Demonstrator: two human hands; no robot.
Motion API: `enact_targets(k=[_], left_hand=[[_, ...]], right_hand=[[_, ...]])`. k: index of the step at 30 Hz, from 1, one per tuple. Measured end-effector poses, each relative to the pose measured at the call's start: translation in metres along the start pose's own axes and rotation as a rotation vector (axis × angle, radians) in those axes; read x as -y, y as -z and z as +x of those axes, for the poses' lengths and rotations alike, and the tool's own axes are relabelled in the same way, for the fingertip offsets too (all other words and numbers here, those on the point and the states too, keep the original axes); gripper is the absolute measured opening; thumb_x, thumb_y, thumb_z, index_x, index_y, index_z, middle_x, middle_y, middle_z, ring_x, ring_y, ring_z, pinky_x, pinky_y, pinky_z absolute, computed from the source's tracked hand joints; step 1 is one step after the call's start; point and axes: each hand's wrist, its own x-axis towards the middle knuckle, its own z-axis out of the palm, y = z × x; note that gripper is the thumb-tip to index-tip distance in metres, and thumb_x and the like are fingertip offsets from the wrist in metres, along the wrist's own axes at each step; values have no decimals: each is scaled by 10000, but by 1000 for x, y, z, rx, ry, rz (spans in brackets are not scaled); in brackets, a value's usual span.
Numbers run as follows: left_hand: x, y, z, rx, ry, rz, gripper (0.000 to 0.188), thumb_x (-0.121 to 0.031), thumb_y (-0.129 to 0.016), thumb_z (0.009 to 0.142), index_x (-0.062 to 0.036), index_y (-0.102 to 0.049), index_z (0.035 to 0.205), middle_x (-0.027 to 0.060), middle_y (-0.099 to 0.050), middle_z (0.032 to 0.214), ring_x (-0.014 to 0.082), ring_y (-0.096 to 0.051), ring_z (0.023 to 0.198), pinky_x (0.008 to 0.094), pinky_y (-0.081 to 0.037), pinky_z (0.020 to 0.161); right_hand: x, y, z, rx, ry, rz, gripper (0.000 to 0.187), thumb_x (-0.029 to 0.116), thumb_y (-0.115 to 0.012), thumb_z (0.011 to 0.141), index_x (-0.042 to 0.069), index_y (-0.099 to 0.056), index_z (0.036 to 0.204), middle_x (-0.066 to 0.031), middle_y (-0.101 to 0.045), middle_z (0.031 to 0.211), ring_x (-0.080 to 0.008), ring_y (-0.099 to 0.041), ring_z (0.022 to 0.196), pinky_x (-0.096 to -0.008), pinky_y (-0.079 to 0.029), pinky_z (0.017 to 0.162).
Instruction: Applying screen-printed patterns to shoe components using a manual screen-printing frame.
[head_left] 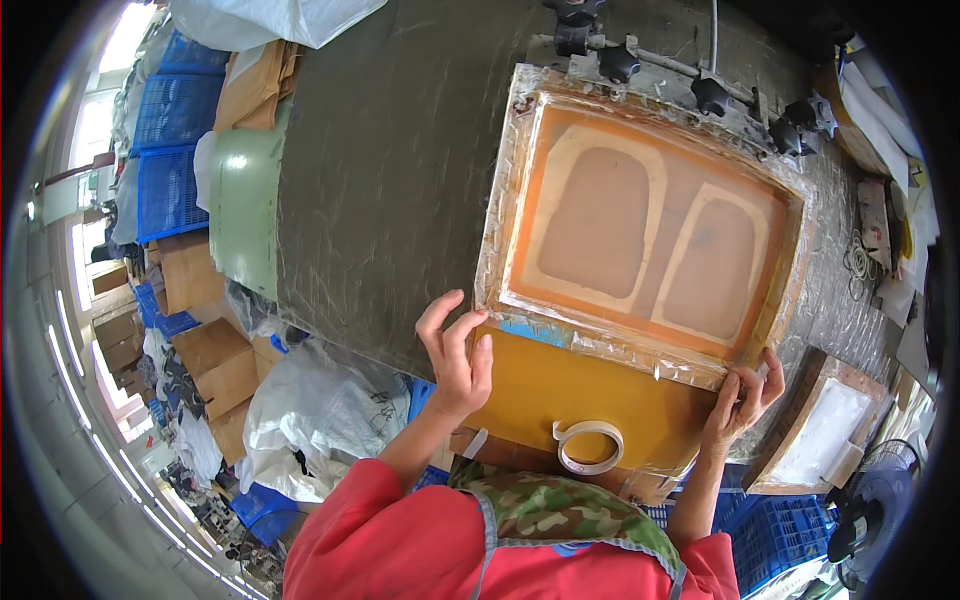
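Observation:
A screen printing frame (640,354) with an orange-edged mesh (600,225) lies on the work table, two rounded panel shapes showing in the mesh. At its near left corner is my left hand (455,355), fingers apart, one fingertip at the frame's edge. My right hand (742,405) has its bent fingers closed on the near right corner. Between my forearms, on a yellow-brown board (540,385) partly under the frame, rests a roll of masking tape (615,455). Black-knobbed clamps (710,95) stand along the frame's far edge.
The dark table top (390,180) stretches to the left, with a green panel (245,200) beside it. At the right lie a smaller wooden frame (815,425) and a fan (870,510). Blue crates (170,190), cardboard boxes (215,365) and white sacks (310,410) stand at the left.

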Motion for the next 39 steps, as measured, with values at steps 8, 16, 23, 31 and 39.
enact_targets(k=[8,16,23,31,39], left_hand=[[6,-3,5,80,-45,-15,200,-35,-509,904,-8,-575,1091,187,-381,1276,302,-460,1131,398,-429,938],[-5,-4,-18,211,-372,-138,245,13,-560,781,-16,-646,1009,122,-546,1068,283,-488,1050,415,-423,917],[-14,-9,-18,547,-391,148,448,-141,-584,816,-15,-576,1246,137,-514,1293,313,-455,1190,513,-336,1036],[-23,-27,-10,677,-315,319,427,-331,-601,866,-31,-569,1169,162,-538,1193,351,-449,1143,540,-302,997],[-22,-30,-11,654,-336,346,409,-347,-602,864,-45,-589,1140,156,-550,1165,339,-467,1116,526,-311,989]], right_hand=[[11,1,8,52,5,-29,101,31,-562,838,37,-631,911,-209,-374,1390,-349,-363,1312,-449,-279,1096],[8,3,6,42,34,12,242,250,-676,812,38,-639,923,-218,-368,1408,-364,-381,1297,-422,-338,1034],[4,8,-3,-13,46,-8,300,311,-618,852,31,-649,954,-215,-411,1342,-383,-399,1274,-475,-317,1055],[1,7,-5,-59,59,22,352,357,-592,859,29,-657,967,-215,-430,1312,-367,-420,1249,-467,-335,1041],[-2,9,-6,-17,57,10,337,311,-562,870,4,-642,982,-204,-408,1335,-377,-400,1275,-477,-316,1063]])
